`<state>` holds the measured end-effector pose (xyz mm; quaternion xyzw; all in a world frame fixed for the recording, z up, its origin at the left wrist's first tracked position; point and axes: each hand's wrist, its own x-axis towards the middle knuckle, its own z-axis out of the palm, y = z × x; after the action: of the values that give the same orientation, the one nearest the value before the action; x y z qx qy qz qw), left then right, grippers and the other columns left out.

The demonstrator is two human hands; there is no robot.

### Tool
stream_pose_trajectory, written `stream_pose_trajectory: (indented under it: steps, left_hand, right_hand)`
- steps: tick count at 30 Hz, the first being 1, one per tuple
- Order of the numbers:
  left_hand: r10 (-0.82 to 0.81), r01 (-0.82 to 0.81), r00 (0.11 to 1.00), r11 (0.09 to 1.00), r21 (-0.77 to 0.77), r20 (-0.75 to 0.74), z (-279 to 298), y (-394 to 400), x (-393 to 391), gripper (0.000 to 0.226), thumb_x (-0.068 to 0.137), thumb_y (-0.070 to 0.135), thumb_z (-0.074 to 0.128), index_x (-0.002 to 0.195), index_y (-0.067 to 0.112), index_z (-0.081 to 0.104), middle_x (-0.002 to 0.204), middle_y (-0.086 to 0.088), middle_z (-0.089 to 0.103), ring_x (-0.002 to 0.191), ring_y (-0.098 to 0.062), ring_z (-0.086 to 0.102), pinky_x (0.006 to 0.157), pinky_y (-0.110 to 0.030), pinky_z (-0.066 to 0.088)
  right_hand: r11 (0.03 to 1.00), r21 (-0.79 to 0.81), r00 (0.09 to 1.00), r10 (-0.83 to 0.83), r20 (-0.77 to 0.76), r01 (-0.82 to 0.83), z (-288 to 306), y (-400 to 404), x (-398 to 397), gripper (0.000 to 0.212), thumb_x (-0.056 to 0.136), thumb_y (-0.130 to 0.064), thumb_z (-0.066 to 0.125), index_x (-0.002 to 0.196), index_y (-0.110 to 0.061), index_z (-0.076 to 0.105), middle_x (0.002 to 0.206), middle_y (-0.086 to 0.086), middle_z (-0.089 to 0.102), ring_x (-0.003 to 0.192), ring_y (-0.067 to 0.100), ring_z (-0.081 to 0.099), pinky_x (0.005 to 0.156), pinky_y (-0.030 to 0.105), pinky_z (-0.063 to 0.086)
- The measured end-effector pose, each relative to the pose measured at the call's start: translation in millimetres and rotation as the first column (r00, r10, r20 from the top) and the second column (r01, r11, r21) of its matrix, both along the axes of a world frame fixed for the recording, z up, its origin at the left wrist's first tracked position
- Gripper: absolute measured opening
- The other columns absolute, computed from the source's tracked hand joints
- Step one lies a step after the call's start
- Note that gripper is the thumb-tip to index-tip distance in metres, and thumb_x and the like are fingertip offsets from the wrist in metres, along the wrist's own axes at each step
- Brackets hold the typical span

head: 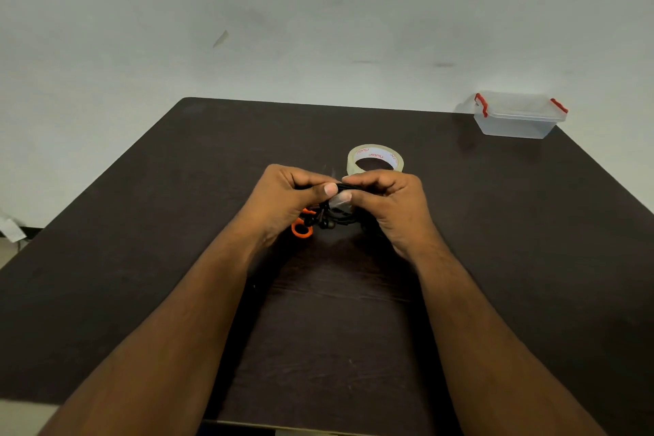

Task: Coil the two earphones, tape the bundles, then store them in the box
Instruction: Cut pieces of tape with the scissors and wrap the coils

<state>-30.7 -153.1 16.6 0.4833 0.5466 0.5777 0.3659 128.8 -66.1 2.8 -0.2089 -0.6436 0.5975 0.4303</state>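
My left hand (290, 198) and my right hand (385, 203) meet above the middle of the dark table (513, 258). Between them they pinch a coiled black earphone bundle (334, 216), with a clear strip of tape (339, 200) around it under my thumbs. The earbuds hang down from the coil. A roll of clear tape (376, 158) lies flat just behind my right hand. The clear plastic box (518, 115) with red clips stands at the far right corner, its lid on. A second earphone is not visible.
Orange-handled scissors (302, 227) lie on the table under my left hand, mostly hidden. A pale wall rises behind the table. A scrap of paper (10, 228) lies on the floor at the left edge.
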Motion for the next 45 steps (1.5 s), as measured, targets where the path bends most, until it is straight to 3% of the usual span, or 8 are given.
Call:
stream_pose_trajectory:
  steps: [7,11,17,23,29,36,41,45]
  left_hand:
    - [-0.078,0.078,0.997,0.997,-0.009,0.014,1.0,-3.7,1.6,0.028,0.086,-0.001,0.059,0.106,0.011,0.074,0.100,-0.015,0.074,0.102,-0.037,0.066,0.090,-0.045,0.052]
    - [-0.089,0.090,0.996,0.993,0.078,-0.015,1.7,-6.7,8.6,0.026,0.080,0.006,0.072,0.105,0.011,0.074,0.095,-0.011,0.075,0.091,-0.028,0.072,0.074,-0.035,0.059]
    - [0.116,-0.122,0.992,0.986,0.115,0.055,0.5,-3.5,14.4,0.015,0.084,0.017,0.072,0.090,0.004,0.077,0.082,-0.013,0.075,0.078,-0.027,0.073,0.068,-0.035,0.060]
    - [0.155,-0.157,0.970,0.988,-0.009,0.186,0.6,-1.7,12.4,0.020,0.077,0.022,0.076,0.073,0.002,0.074,0.069,-0.013,0.071,0.063,-0.021,0.067,0.057,-0.030,0.054]
    - [0.132,-0.100,0.937,0.988,-0.114,0.322,2.3,-1.1,9.3,0.029,0.071,0.015,0.080,0.096,0.015,0.067,0.075,-0.008,0.072,0.063,-0.017,0.066,0.056,-0.029,0.052]
    - [0.158,-0.166,0.973,0.985,0.037,0.169,2.8,-3.5,10.3,0.029,0.078,0.005,0.075,0.087,0.014,0.049,0.059,-0.004,0.065,0.056,-0.016,0.064,0.055,-0.027,0.053]
    - [0.195,-0.195,0.981,0.974,0.111,0.017,3.4,-4.1,14.2,0.022,0.079,0.013,0.076,0.090,0.009,0.057,0.076,-0.038,0.060,0.069,-0.032,0.059,0.067,-0.046,0.050]
    - [0.148,-0.116,0.963,0.982,0.148,-0.224,0.7,-3.0,14.7,0.036,0.073,0.015,0.082,0.104,0.023,0.065,0.071,-0.011,0.062,0.061,-0.013,0.055,0.058,-0.020,0.047]
  right_hand:
    - [0.995,-0.004,0.995,-0.097,-0.003,0.097,0.4,0.7,1.1,0.016,0.071,-0.006,0.081,0.079,-0.020,0.078,0.078,0.003,0.075,0.073,0.014,0.071,0.061,0.022,0.053]
    - [0.997,-0.013,0.996,-0.082,-0.026,0.081,2.1,-1.7,0.7,0.009,0.073,-0.004,0.077,0.078,-0.012,0.077,0.080,0.007,0.076,0.078,0.019,0.072,0.068,0.029,0.058]
    - [0.998,-0.018,0.998,-0.054,-0.036,0.053,5.3,-6.4,-1.4,0.016,0.073,0.000,0.079,0.080,-0.015,0.077,0.076,0.006,0.074,0.071,0.018,0.070,0.064,0.026,0.056]
    - [0.994,0.113,1.000,0.005,0.018,-0.007,6.5,-8.8,-2.5,0.044,0.072,-0.002,0.077,0.093,-0.037,0.062,0.079,0.006,0.074,0.077,0.023,0.072,0.075,0.039,0.059]
    - [0.906,0.412,0.978,-0.161,0.133,0.093,2.8,-8.5,0.2,0.042,0.073,-0.005,0.078,0.091,-0.037,0.059,0.080,-0.007,0.069,0.081,0.004,0.067,0.074,0.017,0.052]
    - [0.774,0.609,0.957,-0.280,0.081,0.175,2.4,-9.2,-1.9,0.023,0.076,0.001,0.075,0.096,-0.011,0.073,0.091,-0.009,0.070,0.088,0.003,0.066,0.082,0.019,0.052]
    - [0.706,0.688,0.927,-0.350,0.132,0.169,2.1,-7.9,-2.3,0.023,0.078,-0.001,0.073,0.099,-0.011,0.074,0.091,-0.008,0.070,0.086,0.006,0.065,0.079,0.021,0.052]
    - [0.645,0.741,0.894,-0.424,0.147,0.184,3.8,-7.0,-1.1,0.016,0.081,-0.003,0.070,0.095,-0.008,0.073,0.087,0.002,0.072,0.082,0.013,0.065,0.074,0.022,0.051]
